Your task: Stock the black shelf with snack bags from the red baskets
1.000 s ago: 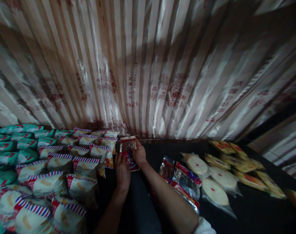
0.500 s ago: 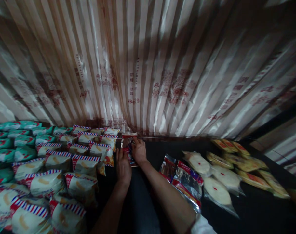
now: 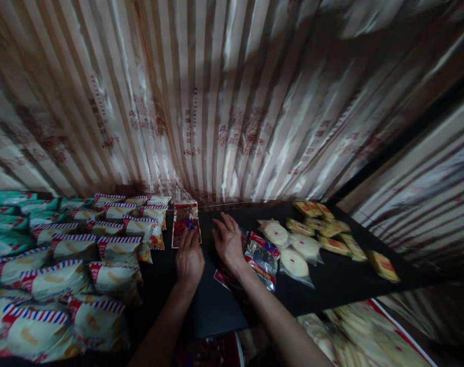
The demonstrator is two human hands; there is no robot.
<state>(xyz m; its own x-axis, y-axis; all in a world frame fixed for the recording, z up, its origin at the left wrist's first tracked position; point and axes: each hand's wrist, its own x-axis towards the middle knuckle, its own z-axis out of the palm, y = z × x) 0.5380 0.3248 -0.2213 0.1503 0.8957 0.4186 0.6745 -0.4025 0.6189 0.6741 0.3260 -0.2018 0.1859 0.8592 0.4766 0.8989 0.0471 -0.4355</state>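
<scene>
My left hand point(image 3: 189, 259) lies with its fingers flat on the lower edge of a dark red printed packet point(image 3: 181, 214), which rests flat at the back of the black table. My right hand point(image 3: 229, 243) is apart from that packet, fingers spread and holding nothing I can see. It is over the left side of a small group of silver and red packets point(image 3: 263, 257), partly hiding them. Left of my left hand stand several rows of puffy bags with red and blue striped tops point(image 3: 75, 247).
Green bags point(image 3: 10, 224) are at the far left. Right of the silver packets lie clear bags of round white flat discs point(image 3: 294, 262), then yellow packs point(image 3: 333, 244). A container of pale discs point(image 3: 364, 331) stands below the black table point(image 3: 216, 311). Striped sheeting point(image 3: 212, 76) hangs behind.
My right hand has come off the dark red packet and moved right to the silver packets. My left hand stays at the packet. The view has turned to the right.
</scene>
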